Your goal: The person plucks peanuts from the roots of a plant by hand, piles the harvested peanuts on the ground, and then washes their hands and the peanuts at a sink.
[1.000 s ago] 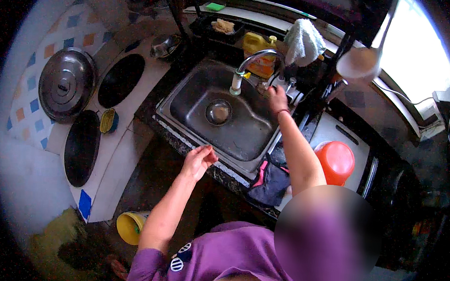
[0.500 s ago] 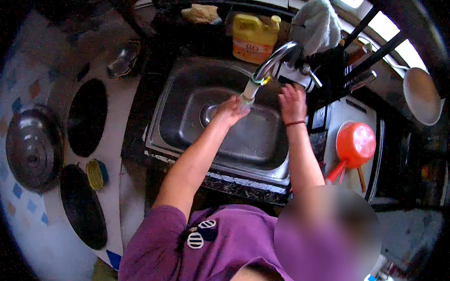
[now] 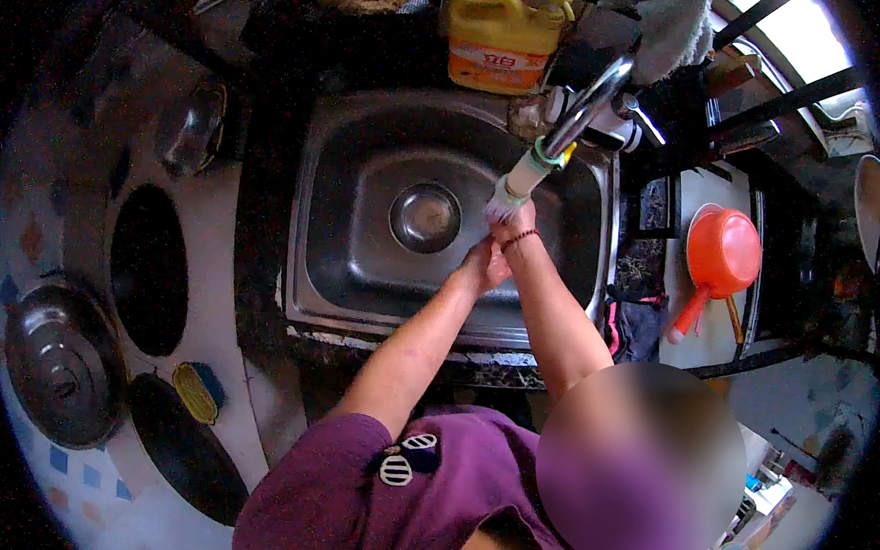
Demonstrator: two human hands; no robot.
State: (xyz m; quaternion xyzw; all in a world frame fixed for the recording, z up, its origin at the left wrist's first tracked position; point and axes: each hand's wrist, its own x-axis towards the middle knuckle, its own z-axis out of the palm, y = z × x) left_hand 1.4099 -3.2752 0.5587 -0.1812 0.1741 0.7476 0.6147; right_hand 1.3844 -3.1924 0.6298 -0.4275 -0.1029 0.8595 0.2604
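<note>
Both my hands are together over the steel sink [image 3: 348, 262], below the curved chrome faucet [image 3: 589, 111]. White water runs from its pale nozzle [image 3: 527, 177] onto my right hand [image 3: 516, 222], whose fingers are mostly hidden by nozzle and stream. A dark red beaded bracelet [image 3: 521, 239] circles my right wrist. Against the underside of that hand and wrist lies my left hand [image 3: 486, 265], its fingers largely hidden behind them. I see no object in either hand. Left of the hands is the round drain [image 3: 426, 217].
Behind the sink stands a yellow jug [image 3: 498, 42]; a grey cloth [image 3: 671, 36] hangs beside the faucet. An orange-red ladle [image 3: 724, 250] lies on the right counter. To the left are a metal lid [image 3: 64, 364], a yellow-green scrubbing brush [image 3: 197, 393] and dark round burners [image 3: 149, 270].
My right hand has left the faucet's base and come down under the running water. My left hand has drawn back toward me to meet it. The view has shifted, and the spout now appears further right.
</note>
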